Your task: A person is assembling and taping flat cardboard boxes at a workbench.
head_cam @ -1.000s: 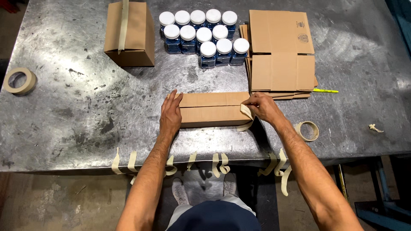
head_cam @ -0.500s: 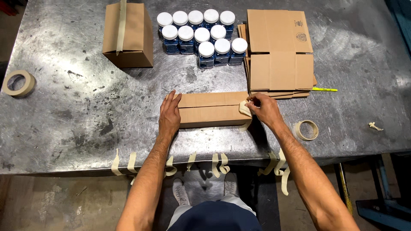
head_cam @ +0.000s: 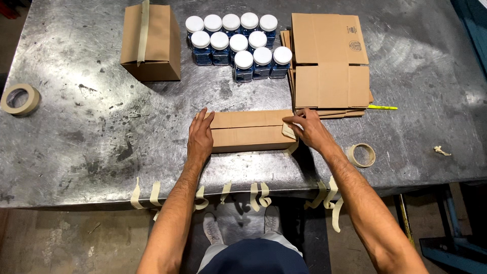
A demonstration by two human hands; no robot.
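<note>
Small box (head_cam: 251, 131): plain brown cardboard, crossed at its right end by a pale cream tape strip (head_cam: 289, 133); taped box (head_cam: 150, 41) and flat cartons (head_cam: 329, 61) the same brown. Jars (head_cam: 238, 43): white lids over dark blue contents. Table (head_cam: 91, 132): dull grey metal, mottled with dark stains (cream strips along its near edge), beige tape rolls (head_cam: 362, 155), one yellow marker (head_cam: 382, 107).

A low brown cardboard box (head_cam: 251, 131) lies on the scratched metal table (head_cam: 91, 127), white-lidded jars (head_cam: 238, 43) behind it, flattened cardboard sheets (head_cam: 327, 61) to their right.
</note>
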